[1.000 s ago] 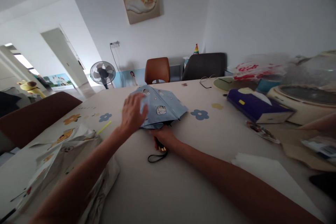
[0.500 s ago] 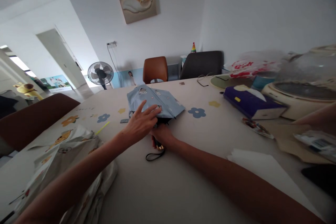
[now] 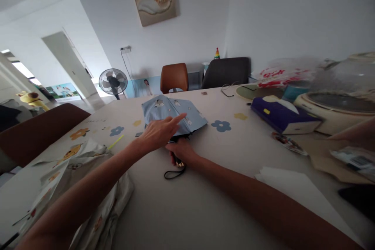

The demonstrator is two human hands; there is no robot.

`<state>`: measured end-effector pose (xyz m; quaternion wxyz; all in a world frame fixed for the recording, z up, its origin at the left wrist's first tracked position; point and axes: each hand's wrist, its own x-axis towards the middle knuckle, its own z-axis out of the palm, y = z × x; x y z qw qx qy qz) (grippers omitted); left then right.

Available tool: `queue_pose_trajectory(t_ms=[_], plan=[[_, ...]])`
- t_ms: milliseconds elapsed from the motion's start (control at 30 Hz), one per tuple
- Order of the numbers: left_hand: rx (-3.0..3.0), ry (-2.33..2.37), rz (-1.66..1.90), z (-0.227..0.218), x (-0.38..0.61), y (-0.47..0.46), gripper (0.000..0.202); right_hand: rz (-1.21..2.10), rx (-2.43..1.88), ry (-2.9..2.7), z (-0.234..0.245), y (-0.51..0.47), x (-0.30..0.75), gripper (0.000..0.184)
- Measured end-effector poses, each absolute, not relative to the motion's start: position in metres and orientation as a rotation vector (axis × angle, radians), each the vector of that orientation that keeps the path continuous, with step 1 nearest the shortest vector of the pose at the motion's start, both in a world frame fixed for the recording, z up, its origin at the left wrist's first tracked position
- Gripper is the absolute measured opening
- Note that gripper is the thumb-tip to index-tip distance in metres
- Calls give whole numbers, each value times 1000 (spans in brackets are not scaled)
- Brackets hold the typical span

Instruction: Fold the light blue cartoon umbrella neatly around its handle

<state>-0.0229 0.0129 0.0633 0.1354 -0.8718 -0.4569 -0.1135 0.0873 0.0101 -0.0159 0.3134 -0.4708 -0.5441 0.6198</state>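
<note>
A light blue folding umbrella (image 3: 171, 111) with small cartoon prints lies collapsed on the table (image 3: 190, 203), its canopy spread loosely. My right hand (image 3: 181, 150) is closed around its dark handle, and a black wrist loop (image 3: 175, 173) trails toward me. My left hand (image 3: 159, 132) lies over the near part of the canopy, fingers stretched out and pointing right across the fabric.
Printed cloth (image 3: 76, 168) is heaped at the near left. A purple tissue box (image 3: 283, 115), a rice cooker (image 3: 340, 109), plastic bags, glasses and papers crowd the right side. Another person's arm (image 3: 354, 133) shows at the right edge. Chairs and a fan (image 3: 113, 81) stand beyond.
My left hand has slid from the far left of the canopy toward me and to the right, smoothing the fabric. My right hand has stayed on the handle.
</note>
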Motion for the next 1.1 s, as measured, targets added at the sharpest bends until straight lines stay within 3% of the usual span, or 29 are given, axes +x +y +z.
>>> queue_pose_trajectory(t_ms=[133, 400, 567, 1100], plan=[[-2470, -1349, -190, 65, -5, 28, 40, 1610, -1279, -1423, -9, 7, 87, 23], [-2587, -992, -274, 66, -11, 50, 34, 1619, -1305, -1468, -10, 8, 87, 22], [-2717, -1050, -221, 59, -18, 62, 33, 1612, -1292, -1464, -15, 10, 86, 22], [-2818, -955, -546, 38, -41, 52, 28, 1613, -1088, -1492, -25, 11, 92, 25]])
